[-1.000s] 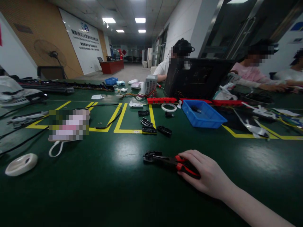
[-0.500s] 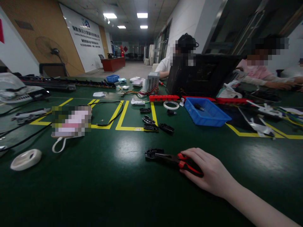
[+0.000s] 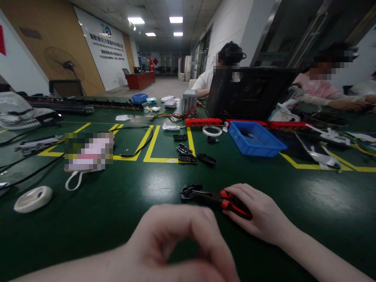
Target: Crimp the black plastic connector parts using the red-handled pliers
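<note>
My right hand [image 3: 260,216] rests on the green table [image 3: 117,219], fingers wrapped round the red and black handles of a pair of pliers [image 3: 219,199]. The plier jaws grip a small black plastic part [image 3: 188,191] lying on the table. My left hand [image 3: 176,244] is raised close to the camera at the bottom centre, fingers curled into a loose ring with thumb and fingertips near each other. Nothing shows inside it. It hovers just in front of the pliers.
Several black plastic parts [image 3: 188,154] lie by the yellow floor-tape lines [image 3: 151,145]. A blue bin [image 3: 255,139], a white tape ring [image 3: 212,131], a white roll [image 3: 33,198], cables and a black computer case [image 3: 249,92] sit farther back. Other people work at the far side.
My left hand has come up into view at the bottom centre, fingers curled. My right hand and the pliers have stayed in place.
</note>
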A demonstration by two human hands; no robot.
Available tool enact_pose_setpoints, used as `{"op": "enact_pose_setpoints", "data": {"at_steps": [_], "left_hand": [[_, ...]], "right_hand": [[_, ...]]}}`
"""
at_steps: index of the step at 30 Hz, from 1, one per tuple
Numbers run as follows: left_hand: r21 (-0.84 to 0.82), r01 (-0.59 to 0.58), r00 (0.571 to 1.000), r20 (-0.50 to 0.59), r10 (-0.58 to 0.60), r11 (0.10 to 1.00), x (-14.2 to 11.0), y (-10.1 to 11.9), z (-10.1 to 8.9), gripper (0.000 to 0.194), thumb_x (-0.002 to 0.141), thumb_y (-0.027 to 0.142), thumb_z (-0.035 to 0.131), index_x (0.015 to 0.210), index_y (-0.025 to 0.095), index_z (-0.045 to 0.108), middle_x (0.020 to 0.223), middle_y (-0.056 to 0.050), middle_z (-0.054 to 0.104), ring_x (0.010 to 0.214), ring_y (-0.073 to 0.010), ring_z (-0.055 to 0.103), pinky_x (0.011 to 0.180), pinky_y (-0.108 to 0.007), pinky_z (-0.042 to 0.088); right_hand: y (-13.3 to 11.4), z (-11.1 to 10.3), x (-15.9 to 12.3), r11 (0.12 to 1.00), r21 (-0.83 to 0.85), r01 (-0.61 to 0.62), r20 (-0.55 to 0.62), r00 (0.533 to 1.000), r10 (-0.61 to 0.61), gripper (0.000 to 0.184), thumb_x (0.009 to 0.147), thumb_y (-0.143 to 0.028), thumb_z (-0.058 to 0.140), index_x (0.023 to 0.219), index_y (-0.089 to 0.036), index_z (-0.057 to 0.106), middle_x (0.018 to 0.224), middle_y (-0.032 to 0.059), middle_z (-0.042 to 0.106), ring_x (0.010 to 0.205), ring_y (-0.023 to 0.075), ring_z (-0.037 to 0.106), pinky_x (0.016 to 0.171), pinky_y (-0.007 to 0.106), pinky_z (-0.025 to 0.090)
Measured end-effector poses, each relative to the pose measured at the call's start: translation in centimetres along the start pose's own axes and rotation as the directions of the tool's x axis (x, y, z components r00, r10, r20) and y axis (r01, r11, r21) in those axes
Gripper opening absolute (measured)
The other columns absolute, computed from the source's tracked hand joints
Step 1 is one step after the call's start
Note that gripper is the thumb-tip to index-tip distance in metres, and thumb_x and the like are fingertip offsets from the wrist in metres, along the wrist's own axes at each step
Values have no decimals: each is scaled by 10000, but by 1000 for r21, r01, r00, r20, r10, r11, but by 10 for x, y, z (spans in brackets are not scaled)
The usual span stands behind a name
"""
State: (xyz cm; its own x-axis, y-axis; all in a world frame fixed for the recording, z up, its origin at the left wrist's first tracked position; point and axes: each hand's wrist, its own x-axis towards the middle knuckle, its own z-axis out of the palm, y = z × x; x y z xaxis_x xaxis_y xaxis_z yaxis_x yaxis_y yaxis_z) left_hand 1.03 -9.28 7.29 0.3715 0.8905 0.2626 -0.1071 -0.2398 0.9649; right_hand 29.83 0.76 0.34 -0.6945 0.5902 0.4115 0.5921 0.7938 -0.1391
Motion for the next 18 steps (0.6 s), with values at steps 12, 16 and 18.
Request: {"op": "enact_pose_setpoints", "data": {"at_steps": [12,16,18], "left_hand": [[810,-170,983,180,37,562,47,-69,-33,373,879,338,711,1218,220,610,1261,-83,615,1129,-275,571,962,-459,496],[821,-156,985,174,19,549,48,-79,-34,402,860,255,725,1243,221,609,1259,-84,609,1117,-269,587,951,-467,524],[795,-135,987,159,11,592,49,-81,-35,360,861,220,717,1209,217,626,1233,-77,611,1103,-255,597,946,-451,536]], "right_hand": [[-1,1,1,999,28,-39,17,999,39,324,863,-328,638,1156,-198,592,1039,95,689,870,220,670,726,344,576],[-3,-2,2,999,19,-43,33,999,42,313,855,-317,648,1138,-192,598,1030,95,690,864,219,671,718,341,576],[-3,-3,3,999,23,-44,35,998,43,314,856,-313,649,1140,-190,593,1030,98,688,862,218,670,715,340,576]]}}
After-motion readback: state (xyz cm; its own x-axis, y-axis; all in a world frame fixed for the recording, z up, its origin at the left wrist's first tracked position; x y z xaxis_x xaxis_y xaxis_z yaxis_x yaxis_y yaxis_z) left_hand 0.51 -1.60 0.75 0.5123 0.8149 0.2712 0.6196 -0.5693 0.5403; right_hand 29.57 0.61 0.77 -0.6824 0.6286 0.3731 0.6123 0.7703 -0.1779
